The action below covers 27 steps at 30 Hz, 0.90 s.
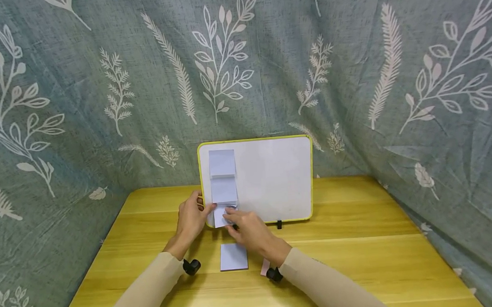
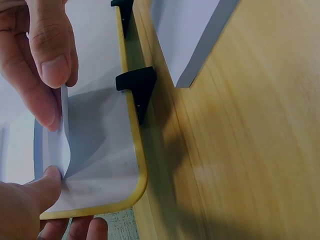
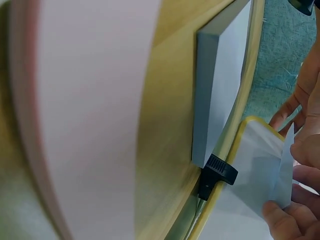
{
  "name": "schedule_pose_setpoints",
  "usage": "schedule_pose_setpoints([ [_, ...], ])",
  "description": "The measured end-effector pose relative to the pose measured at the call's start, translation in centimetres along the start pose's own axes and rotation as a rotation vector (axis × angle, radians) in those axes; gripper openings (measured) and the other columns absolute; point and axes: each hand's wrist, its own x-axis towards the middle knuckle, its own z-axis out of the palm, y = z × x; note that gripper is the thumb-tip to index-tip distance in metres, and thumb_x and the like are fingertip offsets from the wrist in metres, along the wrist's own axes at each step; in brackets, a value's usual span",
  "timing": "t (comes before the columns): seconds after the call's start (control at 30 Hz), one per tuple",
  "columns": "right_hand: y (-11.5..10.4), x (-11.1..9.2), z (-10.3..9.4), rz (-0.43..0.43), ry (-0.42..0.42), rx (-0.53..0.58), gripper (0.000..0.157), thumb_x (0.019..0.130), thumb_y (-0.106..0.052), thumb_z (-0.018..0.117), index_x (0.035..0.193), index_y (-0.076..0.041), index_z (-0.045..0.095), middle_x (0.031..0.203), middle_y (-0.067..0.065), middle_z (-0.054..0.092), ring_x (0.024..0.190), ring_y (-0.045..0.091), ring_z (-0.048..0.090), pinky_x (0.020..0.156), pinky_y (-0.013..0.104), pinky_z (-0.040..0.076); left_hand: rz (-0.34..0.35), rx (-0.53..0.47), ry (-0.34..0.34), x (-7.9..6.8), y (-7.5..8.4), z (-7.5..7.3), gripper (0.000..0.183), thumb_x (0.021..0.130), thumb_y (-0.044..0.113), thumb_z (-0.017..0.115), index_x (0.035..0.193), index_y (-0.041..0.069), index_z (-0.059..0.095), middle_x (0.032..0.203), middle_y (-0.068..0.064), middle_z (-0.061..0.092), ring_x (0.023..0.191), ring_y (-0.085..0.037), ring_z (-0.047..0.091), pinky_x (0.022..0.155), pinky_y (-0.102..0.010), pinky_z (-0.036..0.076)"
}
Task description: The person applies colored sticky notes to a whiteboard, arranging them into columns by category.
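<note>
Head view: one whiteboard point(image 1: 274, 180), yellow-rimmed, upright on a wood-grain table point(image 1: 360, 259) in front of a leaf-printed curtain point(image 1: 269, 110). Along its left side, a column of three pale blue notes: upper note point(image 1: 222, 162), middle note point(image 1: 224, 190), lower note point(image 1: 219, 217) near the bottom rim. At the lower left edge, one left hand point(image 1: 190, 217), clasping the whiteboard, thumb in front. At the lower note, one right hand point(image 1: 252, 229), fingertips over the paper. On the table before the whiteboard, one pale blue pad point(image 1: 233, 256); to its right, one pink pad point(image 1: 265, 267), partly covered.

Left wrist view: lower note bowed, one edge raised off the white surface, pinched between thumb and fingers of the right hand. Left thumb pressed on the paper; other left fingers behind the rim. Black foot point(image 2: 139, 90) clipped to the bottom rim.

Right wrist view: pink pad large and blurred in the foreground; pale blue pad thick-sided beyond, near the black foot. Lower note at far right, between both hands, right thumb at its corner.
</note>
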Motion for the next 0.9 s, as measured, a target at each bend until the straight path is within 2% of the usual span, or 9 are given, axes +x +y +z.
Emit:
schedule_pose_setpoints([
  [0.13, -0.1, 0.0, -0.1, 0.004, -0.02, -0.021, 0.038, 0.107, -0.01, 0.086, 0.142, 0.002, 0.08, 0.153, 0.023, 0.076, 0.123, 0.038, 0.085, 0.088, 0.034, 0.073, 0.011, 0.014, 0.002, 0.1, 0.0, 0.0, 0.041, 0.102, 0.018, 0.093, 0.133, 0.001, 0.072, 0.112, -0.021, 0.084, 0.1, -0.036, 0.082, 0.086, -0.05, 0.07],
  [0.3, -0.2, -0.1, -0.2, 0.016, -0.087, -0.109, 0.044, 0.109, -0.017, 0.084, 0.149, 0.0, 0.077, 0.158, 0.019, 0.075, 0.138, 0.035, 0.079, 0.104, 0.044, 0.071, 0.017, 0.031, 0.004, 0.2, 0.1, 0.0, 0.041, 0.1, 0.018, 0.095, 0.129, 0.001, 0.072, 0.109, -0.02, 0.083, 0.097, -0.034, 0.081, 0.083, -0.047, 0.068],
  [0.37, -0.3, 0.0, -0.3, 0.009, -0.111, -0.147, 0.046, 0.109, -0.018, 0.084, 0.151, -0.001, 0.076, 0.16, 0.017, 0.074, 0.145, 0.034, 0.076, 0.115, 0.048, 0.066, 0.017, 0.036, 0.001, 0.2, 0.1, 0.0, 0.04, 0.099, 0.019, 0.096, 0.127, 0.001, 0.072, 0.108, -0.019, 0.083, 0.096, -0.033, 0.081, 0.081, -0.045, 0.067],
  [0.53, -0.5, 0.1, -0.3, -0.046, -0.14, -0.198, 0.048, 0.112, -0.018, 0.08, 0.155, 0.001, 0.072, 0.162, 0.018, 0.072, 0.153, 0.034, 0.07, 0.131, 0.053, 0.054, 0.007, 0.021, -0.021, 0.2, 0.1, -0.3, 0.041, 0.098, 0.018, 0.097, 0.126, 0.003, 0.073, 0.107, -0.018, 0.083, 0.096, -0.031, 0.08, 0.083, -0.046, 0.068],
  [0.67, -0.5, 0.1, -0.3, -0.082, -0.174, -0.247, 0.054, 0.114, -0.021, 0.077, 0.162, 0.001, 0.066, 0.169, 0.019, 0.066, 0.159, 0.036, 0.064, 0.136, 0.052, 0.049, 0.007, 0.01, -0.033, 0.2, 0.1, -0.5, 0.043, 0.096, 0.017, 0.099, 0.127, 0.004, 0.073, 0.108, -0.018, 0.083, 0.097, -0.032, 0.081, 0.086, -0.048, 0.069],
  [0.9, -1.1, 0.2, -0.6, -0.092, -0.302, -0.451, 0.07, 0.117, -0.031, 0.073, 0.176, -0.002, 0.048, 0.185, 0.017, 0.045, 0.173, 0.034, 0.046, 0.145, 0.054, 0.035, 0.011, 0.003, -0.029, 0.1, 0.0, -0.6, 0.042, 0.095, 0.017, 0.099, 0.127, 0.004, 0.074, 0.107, -0.019, 0.084, 0.098, -0.034, 0.084, 0.085, -0.049, 0.071],
])
